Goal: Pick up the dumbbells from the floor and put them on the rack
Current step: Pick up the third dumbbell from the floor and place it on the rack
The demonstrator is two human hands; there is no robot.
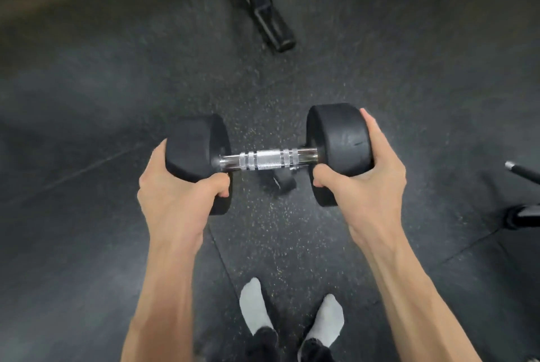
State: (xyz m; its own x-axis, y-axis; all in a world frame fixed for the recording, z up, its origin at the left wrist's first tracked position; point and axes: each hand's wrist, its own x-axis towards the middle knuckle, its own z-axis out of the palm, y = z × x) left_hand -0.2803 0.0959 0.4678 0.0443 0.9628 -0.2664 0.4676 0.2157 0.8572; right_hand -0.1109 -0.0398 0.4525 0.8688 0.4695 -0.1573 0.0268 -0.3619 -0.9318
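A black dumbbell (267,159) with a knurled chrome handle hangs level in front of me, above the dark rubber floor. My left hand (172,189) cups its left head from the outside and below, thumb hooked over the inner face. My right hand (371,177) grips the right head the same way, fingers along its outer face. The handle between the heads is bare. No rack shows in this view.
A black metal foot of some equipment (270,23) lies on the floor straight ahead. Another black bar with a silver tip (523,171) pokes in from the right edge. My feet in grey socks (292,315) stand below the dumbbell.
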